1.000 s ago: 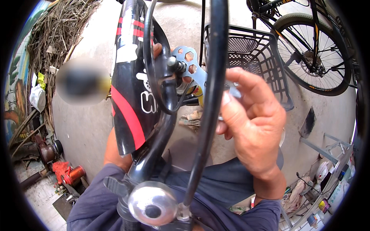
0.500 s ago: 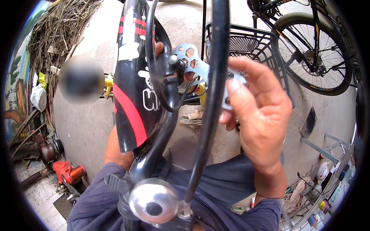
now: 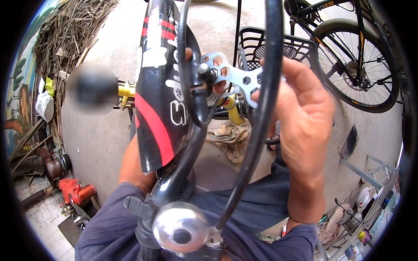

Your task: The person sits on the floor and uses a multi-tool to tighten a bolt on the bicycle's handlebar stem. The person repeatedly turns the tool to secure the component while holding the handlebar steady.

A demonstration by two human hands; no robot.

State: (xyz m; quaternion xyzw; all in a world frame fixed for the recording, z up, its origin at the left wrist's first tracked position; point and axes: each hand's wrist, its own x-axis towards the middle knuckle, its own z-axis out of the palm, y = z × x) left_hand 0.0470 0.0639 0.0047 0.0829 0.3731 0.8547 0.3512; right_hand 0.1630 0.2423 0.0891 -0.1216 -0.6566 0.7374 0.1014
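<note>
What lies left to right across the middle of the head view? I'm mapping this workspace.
White bag → yellow tube → black-and-red mudguard → flat multi-hole wrench → right hand → parked bicycle's wheel.

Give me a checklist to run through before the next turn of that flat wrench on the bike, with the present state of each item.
1. Flat multi-hole wrench seated on the bolt: ok, one end sits at the bolt head, though how fully it grips cannot be told.
2. Right hand grips the wrench: ok, fingers close on its far end.
3. Left hand steadies the part: cannot tell, only fingertips show behind the black and red fender.
4. Black cable clear of the wrench: not ok, it crosses in front of the wrench and the right hand.
5. Silver bell clear of the hands: ok, it sits low, apart from both.
</note>
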